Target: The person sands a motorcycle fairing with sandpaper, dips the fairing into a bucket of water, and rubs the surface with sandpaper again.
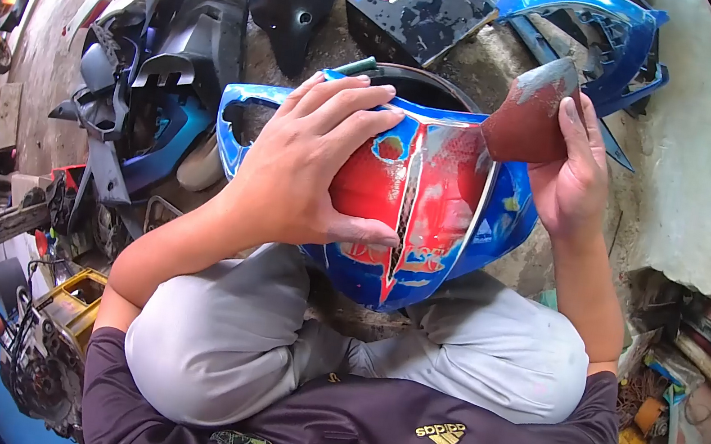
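A blue and red painted fairing [369,189] with sanded, patchy paint lies across the person's lap. My left hand [306,156] rests on its left half, fingers spread over the top edge and thumb on the red middle part, holding the panel. At the panel's upper right, my right hand [577,167] pinches a bent sheet of reddish-brown sandpaper [530,115] between thumb and fingers. The sheet's lower left edge is at the panel's right upper edge; whether it touches is hard to tell. Behind the fairing shows a dark round basin [424,88].
Dark plastic fairings [205,33] lie at the upper left. A black box [417,8] stands at the top middle, beside another blue panel [585,9]. A pale concrete slab [693,151] runs along the right. An engine [47,379] sits at the lower left.
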Demonstrator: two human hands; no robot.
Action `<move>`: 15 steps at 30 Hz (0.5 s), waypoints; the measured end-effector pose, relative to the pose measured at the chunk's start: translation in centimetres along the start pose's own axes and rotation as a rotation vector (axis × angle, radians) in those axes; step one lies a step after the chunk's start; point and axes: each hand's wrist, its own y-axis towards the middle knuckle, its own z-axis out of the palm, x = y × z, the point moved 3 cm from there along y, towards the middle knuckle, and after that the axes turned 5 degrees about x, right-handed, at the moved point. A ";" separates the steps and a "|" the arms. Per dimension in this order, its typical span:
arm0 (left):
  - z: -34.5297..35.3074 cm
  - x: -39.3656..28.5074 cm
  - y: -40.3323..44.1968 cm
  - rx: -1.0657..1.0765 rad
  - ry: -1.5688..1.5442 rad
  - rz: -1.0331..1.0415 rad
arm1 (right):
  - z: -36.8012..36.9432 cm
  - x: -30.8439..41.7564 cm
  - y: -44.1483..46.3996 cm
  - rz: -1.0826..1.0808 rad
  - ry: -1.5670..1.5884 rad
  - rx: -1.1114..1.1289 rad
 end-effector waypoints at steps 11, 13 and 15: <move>0.2 0.2 0.1 0.003 0.006 -0.005 | 2.6 1.5 -0.9 -0.624 -1.235 0.470; 0.2 0.2 0.1 0.003 0.001 -0.007 | 3.1 1.3 -0.8 -0.561 -1.197 0.509; 0.2 0.1 0.1 0.002 0.005 -0.011 | 3.5 1.1 -0.6 -0.535 -1.152 0.587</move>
